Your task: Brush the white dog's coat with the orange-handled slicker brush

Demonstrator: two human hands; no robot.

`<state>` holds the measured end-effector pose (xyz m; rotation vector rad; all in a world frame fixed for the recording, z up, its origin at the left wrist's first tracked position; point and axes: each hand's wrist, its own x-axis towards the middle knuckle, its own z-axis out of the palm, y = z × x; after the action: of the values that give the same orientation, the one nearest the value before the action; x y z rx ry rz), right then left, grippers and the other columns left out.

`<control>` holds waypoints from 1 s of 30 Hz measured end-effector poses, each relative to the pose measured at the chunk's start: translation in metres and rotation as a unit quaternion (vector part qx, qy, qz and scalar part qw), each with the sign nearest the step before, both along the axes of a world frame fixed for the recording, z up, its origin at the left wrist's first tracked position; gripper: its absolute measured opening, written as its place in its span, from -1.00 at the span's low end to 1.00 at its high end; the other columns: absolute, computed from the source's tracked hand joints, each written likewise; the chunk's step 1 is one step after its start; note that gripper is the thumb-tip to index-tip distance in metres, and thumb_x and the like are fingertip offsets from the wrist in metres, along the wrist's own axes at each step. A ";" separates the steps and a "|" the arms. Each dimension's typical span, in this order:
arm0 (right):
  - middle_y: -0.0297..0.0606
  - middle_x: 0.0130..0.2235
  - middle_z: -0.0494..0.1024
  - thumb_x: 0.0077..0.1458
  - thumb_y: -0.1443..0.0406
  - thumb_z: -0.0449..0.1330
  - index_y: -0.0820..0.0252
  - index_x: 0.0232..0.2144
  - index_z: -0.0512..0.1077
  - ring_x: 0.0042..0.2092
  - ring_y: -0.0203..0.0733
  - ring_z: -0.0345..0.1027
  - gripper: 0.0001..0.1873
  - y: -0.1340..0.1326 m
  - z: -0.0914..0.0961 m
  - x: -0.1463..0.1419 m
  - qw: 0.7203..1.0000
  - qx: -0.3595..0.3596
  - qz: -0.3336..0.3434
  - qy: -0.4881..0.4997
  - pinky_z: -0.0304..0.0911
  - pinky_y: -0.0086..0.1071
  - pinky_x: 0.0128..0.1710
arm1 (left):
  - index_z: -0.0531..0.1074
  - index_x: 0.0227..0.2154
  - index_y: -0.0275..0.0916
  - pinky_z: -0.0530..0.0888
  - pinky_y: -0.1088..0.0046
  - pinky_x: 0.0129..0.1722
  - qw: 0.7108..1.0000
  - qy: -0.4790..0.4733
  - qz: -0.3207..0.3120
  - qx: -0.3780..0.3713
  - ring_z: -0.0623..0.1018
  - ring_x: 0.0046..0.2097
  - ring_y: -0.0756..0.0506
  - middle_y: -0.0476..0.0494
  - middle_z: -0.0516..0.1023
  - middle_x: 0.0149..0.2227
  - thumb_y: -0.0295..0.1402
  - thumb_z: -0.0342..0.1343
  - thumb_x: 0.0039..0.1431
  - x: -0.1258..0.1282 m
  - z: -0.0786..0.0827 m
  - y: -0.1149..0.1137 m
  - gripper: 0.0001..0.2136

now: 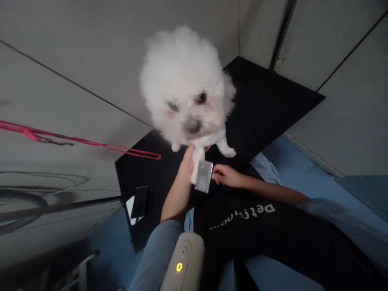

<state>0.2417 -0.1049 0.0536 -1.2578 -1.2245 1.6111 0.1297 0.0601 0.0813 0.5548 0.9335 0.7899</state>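
Observation:
A fluffy white dog (184, 76) stands facing me on the black table, its head large in front of me. My left hand (188, 157) reaches up under its chin and grips the top of one front leg (198, 154); most of its fingers are hidden behind the leg and fur. My right hand (226, 175) is closed on a slicker brush, its handle mostly hidden by the fingers. The flat silvery brush head (204, 176) lies against the lower part of the held leg. The dog's other front paw (228, 152) rests on the table to the right.
The black table (266, 105) runs diagonally beside a grey wall. A dark phone (140, 201) lies over a white object at its left edge. A pink lead (133, 152) hangs at left, near a dark pole (100, 201). A pale device (183, 262) with a yellow light juts in below.

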 end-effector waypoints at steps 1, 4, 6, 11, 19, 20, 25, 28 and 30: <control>-0.44 -0.52 0.42 0.21 0.27 0.12 0.21 -0.28 0.35 -0.50 -0.35 0.27 -0.89 -0.002 0.007 0.004 0.999 0.019 -0.013 -0.026 0.15 -0.48 -0.48 | 0.49 -0.32 -0.26 0.56 0.32 -0.15 1.000 0.002 -0.003 0.005 0.60 -0.33 -0.08 -0.06 0.58 -0.46 -0.32 0.11 0.25 0.005 0.002 0.001 -0.87; -0.39 -0.45 0.46 0.22 0.31 0.12 0.18 -0.26 0.36 -0.42 -0.30 0.34 -0.94 -0.009 0.026 0.012 0.990 0.088 -0.006 -0.106 0.20 -0.44 -0.39 | 0.39 -0.51 -0.26 0.44 0.53 -0.47 1.000 0.003 -0.021 0.009 0.37 -0.63 0.07 0.08 0.33 -0.69 -0.40 0.09 0.25 0.017 0.006 0.003 -0.80; -0.29 -0.31 0.50 0.24 0.33 0.09 0.18 -0.22 0.38 -0.31 -0.26 0.39 -0.91 -0.011 0.033 0.015 0.972 0.143 -0.048 -0.182 0.26 -0.40 -0.28 | 0.35 -0.56 -0.24 0.37 0.57 -0.55 1.000 0.004 -0.028 0.007 0.27 -0.68 0.10 0.10 0.24 -0.73 -0.42 0.07 0.26 0.024 0.006 0.001 -0.75; -0.18 -0.19 0.49 0.20 0.42 0.05 0.19 -0.23 0.50 -0.30 -0.26 0.37 -0.77 -0.016 0.019 0.009 0.917 0.173 0.005 -0.360 0.28 -0.40 -0.25 | 0.44 -0.51 -0.25 0.55 0.41 -0.27 0.999 -0.013 -0.030 -0.033 0.52 -0.49 -0.02 -0.06 0.52 -0.58 -0.41 0.05 0.26 0.030 0.008 -0.012 -0.78; -0.20 -0.22 0.59 0.14 0.41 0.11 0.15 -0.20 0.59 -0.24 -0.24 0.47 -0.72 -0.034 0.008 0.010 0.928 0.223 -0.030 -0.296 0.34 -0.41 -0.20 | 0.54 -0.26 -0.34 0.44 0.15 0.15 0.990 -0.061 -0.067 -0.109 0.62 -0.02 -0.22 -0.28 0.66 -0.25 -0.37 -0.06 0.28 0.019 -0.003 -0.027 -0.74; -0.21 -0.25 0.61 0.13 0.44 0.10 0.18 -0.22 0.59 -0.25 -0.25 0.48 -0.72 -0.034 0.006 0.011 0.938 0.208 -0.051 -0.273 0.34 -0.41 -0.19 | 0.53 -0.21 -0.35 0.42 0.15 0.17 0.989 -0.067 -0.080 -0.106 0.60 0.02 -0.23 -0.30 0.66 -0.20 -0.37 -0.05 0.27 0.016 -0.005 -0.028 -0.73; -0.31 -0.40 0.64 0.05 0.49 0.14 0.19 -0.34 0.62 -0.40 -0.27 0.49 -0.74 -0.036 -0.006 0.014 0.981 0.148 0.013 -0.129 0.36 -0.44 -0.30 | 0.54 -0.21 -0.36 0.43 0.17 0.16 0.982 -0.072 -0.141 -0.100 0.62 -0.04 -0.23 -0.31 0.66 -0.17 -0.36 0.03 0.16 0.001 -0.014 -0.028 -0.75; -0.24 -0.26 0.67 0.10 0.45 0.16 0.18 -0.26 0.62 -0.23 -0.20 0.54 -0.75 -0.025 -0.005 0.019 0.972 0.191 -0.041 -0.128 0.38 -0.37 -0.15 | 0.56 -0.29 -0.31 0.49 0.18 0.08 0.986 -0.012 -0.151 -0.068 0.65 -0.14 -0.24 -0.25 0.67 -0.32 -0.36 0.10 0.11 -0.010 -0.016 -0.024 -0.82; -0.24 -0.32 0.66 0.08 0.48 0.16 0.19 -0.30 0.62 -0.29 -0.20 0.53 -0.75 -0.014 -0.002 0.023 0.973 0.156 -0.043 -0.162 0.39 -0.36 -0.20 | 0.56 -0.34 -0.26 0.53 0.19 0.03 0.990 0.039 -0.130 -0.037 0.65 -0.19 -0.23 -0.20 0.66 -0.40 -0.39 0.15 0.07 -0.018 -0.016 -0.021 -0.88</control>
<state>0.2652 -0.1187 0.0515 -1.3786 -1.5313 1.1237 0.1116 0.0395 0.0652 0.6309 0.9354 0.4996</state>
